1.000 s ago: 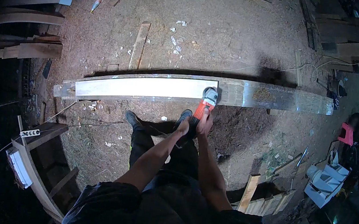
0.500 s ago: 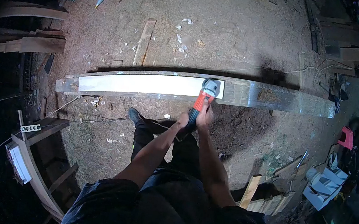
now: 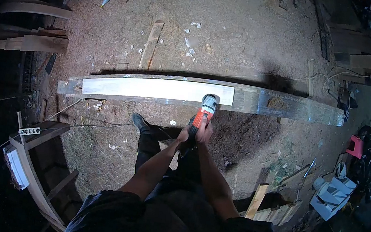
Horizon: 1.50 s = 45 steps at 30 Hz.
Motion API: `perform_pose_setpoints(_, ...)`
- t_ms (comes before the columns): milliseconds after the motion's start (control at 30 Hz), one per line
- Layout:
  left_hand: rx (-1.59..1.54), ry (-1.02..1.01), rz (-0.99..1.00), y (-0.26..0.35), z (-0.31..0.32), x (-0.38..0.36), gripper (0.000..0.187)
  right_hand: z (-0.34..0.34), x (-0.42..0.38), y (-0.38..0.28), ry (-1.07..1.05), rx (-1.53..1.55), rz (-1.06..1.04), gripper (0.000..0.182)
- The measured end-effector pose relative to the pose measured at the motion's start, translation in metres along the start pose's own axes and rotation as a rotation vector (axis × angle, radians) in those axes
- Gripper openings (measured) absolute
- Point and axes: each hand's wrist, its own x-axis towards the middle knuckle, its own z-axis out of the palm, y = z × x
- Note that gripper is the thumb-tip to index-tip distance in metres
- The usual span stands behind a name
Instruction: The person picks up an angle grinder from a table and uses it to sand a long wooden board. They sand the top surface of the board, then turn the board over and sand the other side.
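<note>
Both of my hands grip a red and grey angle grinder (image 3: 203, 113). My left hand (image 3: 184, 133) wraps the dark rear end of its body, and my right hand (image 3: 204, 131) closes round the body just ahead of it. The grinder's head overlaps the near edge of a long white board (image 3: 152, 88), close to its right end. That white board lies flat along a longer grey wooden plank (image 3: 300, 108), which runs from left to right in front of me. A small heap of sawdust (image 3: 278, 102) sits on the plank's right part.
A power strip (image 3: 30, 131) rests on a wooden frame at the left. Curved boards (image 3: 43, 44) are stacked at the far left. A narrow wood strip (image 3: 151, 44) lies on the ground beyond the plank. To the right are a pink stool (image 3: 355, 145) and a white box (image 3: 333, 197).
The angle grinder and both hands have moved back towards me, from the middle of the white board to its near edge, and slightly left.
</note>
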Motion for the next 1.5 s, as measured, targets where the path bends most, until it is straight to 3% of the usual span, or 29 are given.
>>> perform_pose_setpoints(67, -0.052, -0.014, -0.022, 0.062, 0.034, -0.028, 0.039, 0.005, 0.010, 0.001, -0.025, 0.035, -0.031, 0.049)
perform_pose_setpoints(133, 0.110, 0.042, -0.109, 0.115, 0.063, -0.048, 0.035, 0.010, 0.025, -0.001, 0.033, -0.073, -0.035, 0.056)
perform_pose_setpoints(233, -0.126, -0.067, -0.168, 0.060, 0.020, 0.020, 0.036, 0.015, 0.048, -0.007, 0.038, -0.113, -0.045, 0.060)
perform_pose_setpoints(333, -0.182, -0.001, -0.164, 0.127, 0.063, -0.013, 0.040, 0.014, 0.059, -0.016, -0.005, -0.119, -0.007, 0.063)
perform_pose_setpoints(433, -0.141, 0.038, -0.135, 0.096, 0.044, 0.010, 0.045, 0.014, 0.059, -0.017, -0.069, -0.064, 0.015, 0.063)
perform_pose_setpoints(533, -0.174, 0.044, -0.100, 0.094, 0.056, -0.020, 0.044, 0.009, 0.040, -0.008, -0.016, -0.125, 0.003, 0.062)
perform_pose_setpoints(600, -0.025, 0.072, 0.007, 0.084, 0.057, -0.036, 0.044, 0.004, 0.024, -0.010, -0.054, -0.114, 0.021, 0.062)
perform_pose_setpoints(667, -0.194, 0.023, -0.168, 0.085, 0.054, -0.057, 0.037, 0.000, 0.015, 0.012, -0.113, -0.150, 0.058, 0.061)
perform_pose_setpoints(700, -0.046, 0.053, -0.232, 0.090, 0.056, -0.069, 0.037, 0.000, 0.010, 0.016, -0.095, -0.130, -0.010, 0.054)
perform_pose_setpoints(800, -0.119, 0.213, -0.162, 0.088, 0.070, -0.087, 0.036, -0.004, -0.002, 0.013, -0.057, -0.132, -0.062, 0.046)
perform_pose_setpoints(900, -0.203, 0.130, -0.168, 0.033, 0.037, -0.063, 0.038, -0.012, -0.012, -0.001, -0.183, -0.127, 0.078, 0.055)
perform_pose_setpoints(1067, -0.256, 0.101, -0.197, 0.038, 0.036, -0.057, 0.039, -0.003, -0.007, 0.009, -0.117, -0.124, -0.038, 0.054)
perform_pose_setpoints(1133, -0.295, 0.056, -0.057, 0.041, 0.037, -0.045, 0.046, 0.000, 0.000, 0.001, -0.138, -0.116, -0.025, 0.054)
perform_pose_setpoints(1167, -0.145, 0.134, -0.054, 0.053, 0.039, -0.048, 0.046, 0.004, 0.004, -0.006, -0.151, -0.101, -0.011, 0.055)
perform_pose_setpoints(1267, -0.232, 0.182, -0.008, 0.075, 0.046, -0.034, 0.044, 0.015, 0.022, -0.019, -0.130, -0.174, -0.041, 0.059)
perform_pose_setpoints(1500, -0.142, 0.157, -0.047, 0.086, 0.044, -0.042, 0.045, 0.038, 0.051, -0.009, -0.119, -0.203, -0.022, 0.056)
